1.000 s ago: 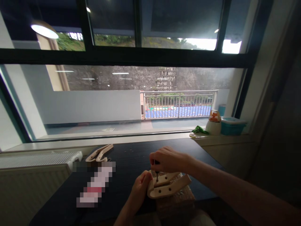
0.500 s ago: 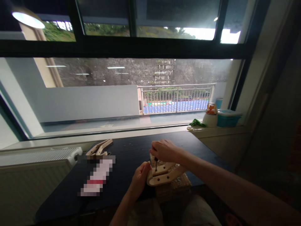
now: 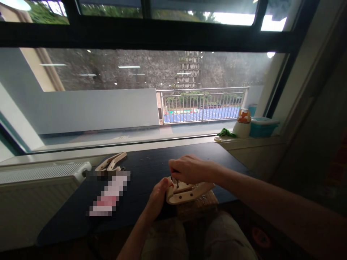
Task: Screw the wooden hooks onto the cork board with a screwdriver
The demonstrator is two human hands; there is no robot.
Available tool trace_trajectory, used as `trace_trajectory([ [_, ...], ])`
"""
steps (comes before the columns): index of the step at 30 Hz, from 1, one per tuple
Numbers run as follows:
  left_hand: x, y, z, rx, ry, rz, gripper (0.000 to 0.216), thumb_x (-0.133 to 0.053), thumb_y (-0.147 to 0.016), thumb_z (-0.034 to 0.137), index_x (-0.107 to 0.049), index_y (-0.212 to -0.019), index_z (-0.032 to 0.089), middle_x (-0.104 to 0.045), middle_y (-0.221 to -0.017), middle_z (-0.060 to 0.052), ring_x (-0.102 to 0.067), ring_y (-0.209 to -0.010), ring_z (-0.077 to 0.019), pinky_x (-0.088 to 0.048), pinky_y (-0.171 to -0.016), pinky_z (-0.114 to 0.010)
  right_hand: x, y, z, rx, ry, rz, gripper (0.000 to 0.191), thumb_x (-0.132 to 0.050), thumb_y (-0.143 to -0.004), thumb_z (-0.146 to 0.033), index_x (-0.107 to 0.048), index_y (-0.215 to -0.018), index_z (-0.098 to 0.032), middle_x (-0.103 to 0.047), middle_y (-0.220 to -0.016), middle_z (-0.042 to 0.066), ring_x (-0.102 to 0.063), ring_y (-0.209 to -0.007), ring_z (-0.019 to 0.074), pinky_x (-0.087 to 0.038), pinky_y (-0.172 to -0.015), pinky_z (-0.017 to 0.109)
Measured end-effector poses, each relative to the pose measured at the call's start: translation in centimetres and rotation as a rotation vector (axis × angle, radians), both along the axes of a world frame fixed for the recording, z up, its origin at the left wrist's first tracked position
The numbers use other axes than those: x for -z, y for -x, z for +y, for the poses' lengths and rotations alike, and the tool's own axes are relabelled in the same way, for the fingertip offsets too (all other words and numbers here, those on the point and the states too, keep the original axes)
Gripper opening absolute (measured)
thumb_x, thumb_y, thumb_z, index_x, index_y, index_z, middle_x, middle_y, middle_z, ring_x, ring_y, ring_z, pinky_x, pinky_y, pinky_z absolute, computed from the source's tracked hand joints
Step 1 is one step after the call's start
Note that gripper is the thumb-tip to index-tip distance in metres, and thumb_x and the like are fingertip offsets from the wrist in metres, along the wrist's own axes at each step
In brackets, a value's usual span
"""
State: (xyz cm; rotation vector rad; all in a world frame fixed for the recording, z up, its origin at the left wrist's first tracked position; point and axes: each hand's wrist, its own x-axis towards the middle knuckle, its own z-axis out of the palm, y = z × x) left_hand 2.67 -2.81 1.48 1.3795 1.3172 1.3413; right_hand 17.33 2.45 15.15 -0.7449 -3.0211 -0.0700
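Observation:
In the head view, a pale wooden piece (image 3: 187, 196) with two drilled arms and a rounded left end lies on a bubble-wrapped brown block (image 3: 204, 206) at the table's near edge. My left hand (image 3: 158, 196) is closed around its rounded end, thumb on top; something small and red shows by the thumb. Above the rear arm, my right hand (image 3: 189, 168) is closed on a tool with a thin dark shaft (image 3: 177, 183). The shaft points down at the wood; its handle is hidden in my fist, and its tip is hard to make out.
More wooden parts (image 3: 111, 161) lie at the dark table's (image 3: 141, 169) back left, beside a blurred-out pinkish item (image 3: 108, 196). A white radiator (image 3: 40, 191) stands left. The windowsill holds a green cloth (image 3: 226, 133), a white container (image 3: 242, 128) and a teal box (image 3: 262, 127).
My view has tilted down slightly. My right fist has turned and sits lower, closer to the wood, with less of the shaft showing. My left hand keeps its hold on the rounded end.

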Motion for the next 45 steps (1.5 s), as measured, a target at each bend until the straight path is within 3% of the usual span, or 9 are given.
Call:
trace_trajectory([
  [5, 0.1, 0.0, -0.1, -0.005, -0.001, -0.009, 0.050, -0.037, -0.082, 0.062, -0.056, -0.071, 0.016, -0.050, -0.062, 0.002, -0.043, -0.059, -0.0141, -0.037, -0.059, -0.023, 1.1, 0.0, 0.8, 0.178, 0.006, 0.054, 0.027, -0.039, -0.086, -0.038, -0.058, -0.093, -0.020, -0.068, -0.088, 0.006, -0.063, -0.082, 0.0210, -0.039, -0.063, 0.028],
  [9, 0.1, -0.1, 0.0, -0.002, -0.007, -0.015, 0.053, -0.037, -0.080, 0.065, -0.054, -0.070, 0.016, -0.050, -0.060, 0.002, -0.043, -0.058, -0.0140, -0.037, -0.057, -0.023, 0.8, 0.1, 0.7, 0.223, -0.027, 0.034, 0.031, -0.037, -0.086, -0.038, -0.060, -0.094, -0.018, -0.068, -0.090, 0.010, -0.063, -0.082, 0.0229, -0.041, -0.064, 0.030],
  [16, 0.5, -0.1, 0.3, 0.027, -0.011, -0.048, 0.051, -0.037, -0.080, 0.065, -0.052, -0.070, 0.016, -0.047, -0.058, 0.003, -0.041, -0.055, -0.0127, -0.036, -0.054, -0.023, -1.2, -0.3, -0.8, 0.087, -0.102, -0.037, 0.024, -0.048, -0.078, -0.032, -0.063, -0.091, -0.017, -0.069, -0.079, 0.010, -0.064, -0.074, 0.0254, -0.041, -0.060, 0.031],
  [21, 0.7, 0.1, 0.4, 0.023, -0.008, -0.061, 0.049, -0.040, -0.080, 0.062, -0.053, -0.070, 0.016, -0.049, -0.061, 0.003, -0.042, -0.057, -0.0126, -0.036, -0.056, -0.023, -0.9, 0.1, -0.6, -0.015, -0.078, -0.045, 0.021, -0.044, -0.082, -0.027, -0.062, -0.089, -0.019, -0.069, -0.085, 0.007, -0.064, -0.079, 0.0220, -0.041, -0.064, 0.029],
  [28, 0.6, 0.0, 0.3, 0.016, -0.032, -0.067, 0.049, -0.040, -0.081, 0.061, -0.053, -0.067, 0.016, -0.048, -0.058, 0.004, -0.041, -0.056, -0.0124, -0.034, -0.055, -0.022, 0.7, 1.2, -0.1, 0.178, -0.054, 0.022, 0.027, -0.040, -0.086, -0.034, -0.059, -0.096, -0.019, -0.069, -0.090, 0.009, -0.063, -0.085, 0.0227, -0.042, -0.068, 0.030],
  [32, 0.4, -0.1, 0.2, 0.029, -0.049, -0.070, 0.049, -0.040, -0.080, 0.062, -0.052, -0.066, 0.016, -0.047, -0.058, 0.004, -0.041, -0.056, -0.0122, -0.035, -0.056, -0.022, 0.5, 1.4, 0.0, 0.242, -0.076, 0.011, 0.030, -0.038, -0.087, -0.035, -0.060, -0.097, -0.017, -0.069, -0.090, 0.010, -0.064, -0.084, 0.0228, -0.043, -0.065, 0.030],
  [39, 0.7, -0.2, 0.4, 0.030, -0.035, -0.081, 0.050, -0.038, -0.081, 0.062, -0.050, -0.067, 0.016, -0.044, -0.059, 0.004, -0.038, -0.056, -0.0115, -0.033, -0.054, -0.022, -1.5, 1.0, -1.2, 0.138, -0.145, -0.073, 0.026, -0.048, -0.082, -0.032, -0.066, -0.087, -0.014, -0.069, -0.085, 0.014, -0.064, -0.081, 0.0266, -0.043, -0.066, 0.033],
  [43, 0.6, -0.2, 0.3, 0.038, -0.029, -0.093, 0.049, -0.039, -0.081, 0.062, -0.050, -0.070, 0.016, -0.046, -0.062, 0.003, -0.039, -0.057, -0.0121, -0.035, -0.056, -0.023, -1.5, 0.8, -1.8, -0.035, -0.126, -0.136, 0.022, -0.046, -0.084, -0.026, -0.065, -0.088, -0.017, -0.070, -0.085, 0.010, -0.064, -0.081, 0.0224, -0.042, -0.066, 0.029],
  [45, 0.5, -0.2, 0.2, 0.043, -0.031, -0.093, 0.048, -0.040, -0.080, 0.062, -0.050, -0.070, 0.016, -0.046, -0.062, 0.003, -0.040, -0.058, -0.0123, -0.036, -0.056, -0.023, -1.2, 0.8, -1.8, -0.021, -0.118, -0.132, 0.023, -0.044, -0.085, -0.026, -0.065, -0.089, -0.016, -0.070, -0.084, 0.010, -0.065, -0.080, 0.0222, -0.042, -0.066, 0.029],
])
